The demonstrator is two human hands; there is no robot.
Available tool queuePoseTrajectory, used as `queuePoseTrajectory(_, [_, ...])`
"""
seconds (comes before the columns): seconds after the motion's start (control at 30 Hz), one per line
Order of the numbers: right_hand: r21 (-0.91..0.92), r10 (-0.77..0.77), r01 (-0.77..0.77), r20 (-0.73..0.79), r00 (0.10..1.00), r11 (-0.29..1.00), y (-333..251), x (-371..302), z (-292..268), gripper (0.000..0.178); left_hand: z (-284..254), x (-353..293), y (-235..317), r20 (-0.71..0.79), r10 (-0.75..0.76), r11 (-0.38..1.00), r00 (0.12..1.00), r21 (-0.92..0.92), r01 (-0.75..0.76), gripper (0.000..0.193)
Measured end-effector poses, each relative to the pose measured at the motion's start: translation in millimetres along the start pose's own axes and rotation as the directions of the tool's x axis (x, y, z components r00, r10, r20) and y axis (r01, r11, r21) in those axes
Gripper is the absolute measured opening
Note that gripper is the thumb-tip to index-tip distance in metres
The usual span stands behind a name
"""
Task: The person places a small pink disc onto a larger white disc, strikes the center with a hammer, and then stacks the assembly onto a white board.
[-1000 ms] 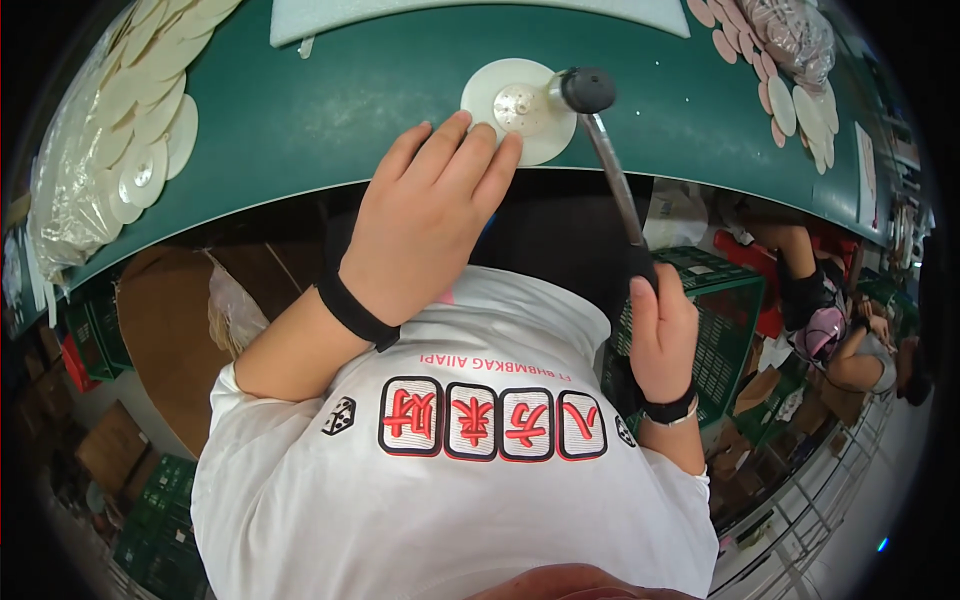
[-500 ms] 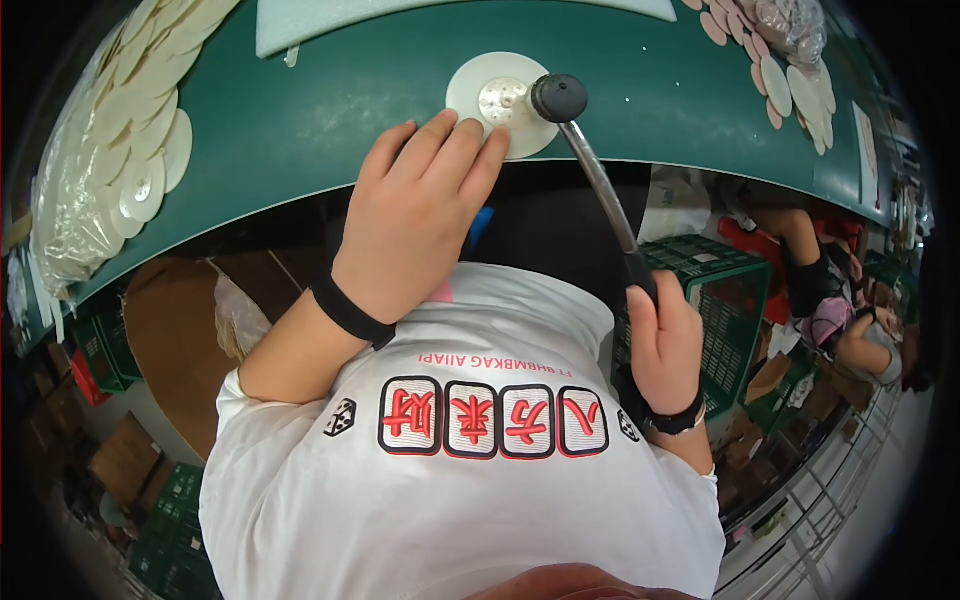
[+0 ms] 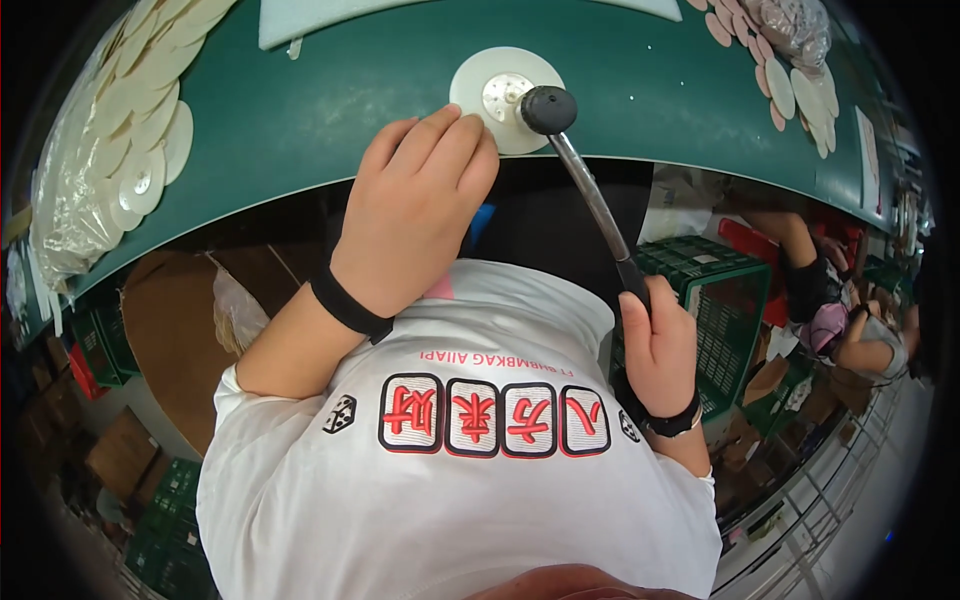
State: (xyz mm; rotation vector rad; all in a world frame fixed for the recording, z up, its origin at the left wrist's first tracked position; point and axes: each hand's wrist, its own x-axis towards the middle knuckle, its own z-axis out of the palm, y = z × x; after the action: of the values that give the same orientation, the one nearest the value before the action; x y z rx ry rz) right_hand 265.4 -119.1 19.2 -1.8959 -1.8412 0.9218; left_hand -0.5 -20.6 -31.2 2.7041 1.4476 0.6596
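A round white disc (image 3: 540, 70) with a perforated silver metal plate (image 3: 507, 97) at its middle lies near the front edge of the green table. My left hand (image 3: 410, 205) reaches to the disc's near left rim, fingers stretched forward and slightly bent; its thumb is hidden. In my right hand (image 3: 662, 345) is the dark grip of a mallet (image 3: 595, 190), fingers wrapped round it. The mallet's metal shaft slants up and left. Its black head (image 3: 549, 110) covers the right part of the disc; whether it touches cannot be seen.
Many pale discs (image 3: 150, 100) overlap at the left, by a clear plastic bag (image 3: 65, 220). Pinkish and white discs (image 3: 780, 85) lie far right. A white foam slab (image 3: 400, 18) sits at the back. Green crates (image 3: 715, 310) stand below right; another person (image 3: 840, 330) sits beyond.
The mallet's head has shifted slightly left and nearer. My left fingers have drawn back a little from the metal plate toward the disc's rim.
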Motion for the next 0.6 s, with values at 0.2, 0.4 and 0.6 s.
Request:
queuePoseTrajectory(0.2, [0.197, 0.028, -0.028, 0.003, 1.000, 0.980, 5.3, -5.6, 0.0, 0.020, -8.6, 4.3, -8.5, 0.075, -0.014, 0.995, 0.997, -0.093, 0.022, 0.042])
queuePoseTrajectory(0.4, [0.257, 0.097, -0.099, 0.022, 0.995, 0.961, 13.3, 0.9, 5.5, 0.023, -11.1, 5.7, -12.8, 0.082, 0.025, 0.999, 0.996, -0.035, -0.022, 0.047])
queuePoseTrajectory(0.6, [0.258, 0.079, -0.078, 0.007, 0.997, 0.963, 11.4, 5.8, 10.1, 0.023, -8.9, 5.9, -7.2, 0.057, -0.021, 1.000, 0.998, 0.000, 0.021, 0.050])
